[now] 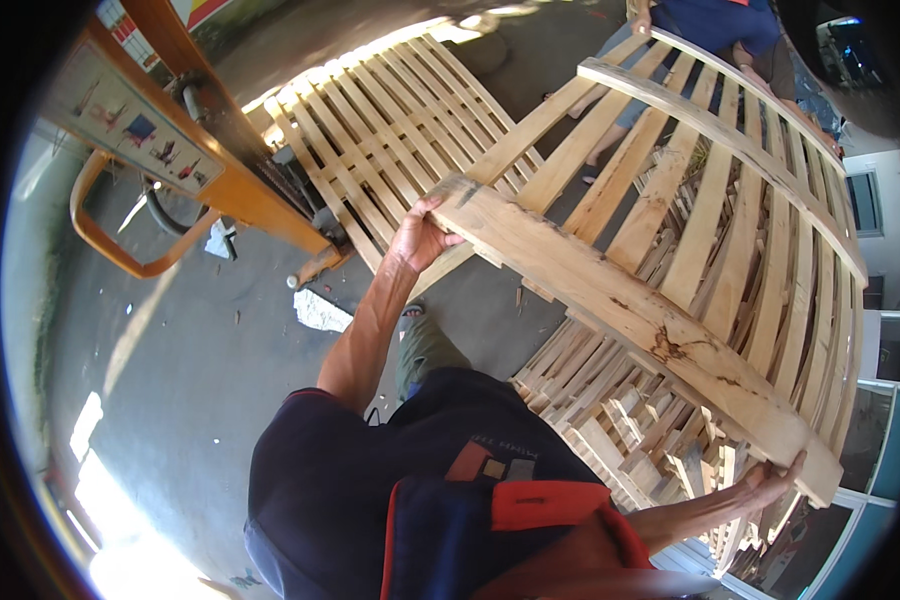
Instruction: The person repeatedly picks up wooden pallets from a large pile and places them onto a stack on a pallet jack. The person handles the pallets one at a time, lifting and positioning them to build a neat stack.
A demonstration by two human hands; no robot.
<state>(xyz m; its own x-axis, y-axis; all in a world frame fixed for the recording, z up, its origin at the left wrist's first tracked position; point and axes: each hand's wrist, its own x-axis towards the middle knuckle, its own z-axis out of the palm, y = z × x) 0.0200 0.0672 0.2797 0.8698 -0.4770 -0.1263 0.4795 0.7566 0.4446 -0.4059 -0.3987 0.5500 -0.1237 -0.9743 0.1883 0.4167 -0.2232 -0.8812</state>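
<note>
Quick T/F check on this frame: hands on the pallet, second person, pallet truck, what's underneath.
1. Both hands grip the near edge board of a wooden pallet. True: the left hand holds one end, the right hand the other.
2. The pallet lies flat on the ground. False: it is lifted and held over a pile of loose wooden slats.
3. Another person stands at the far side of the pallet. True.
4. The orange pallet truck is on the person's right. False: it is on the left, beside a second pallet.
5. The ground is grass. False: it is grey pavement.
</note>
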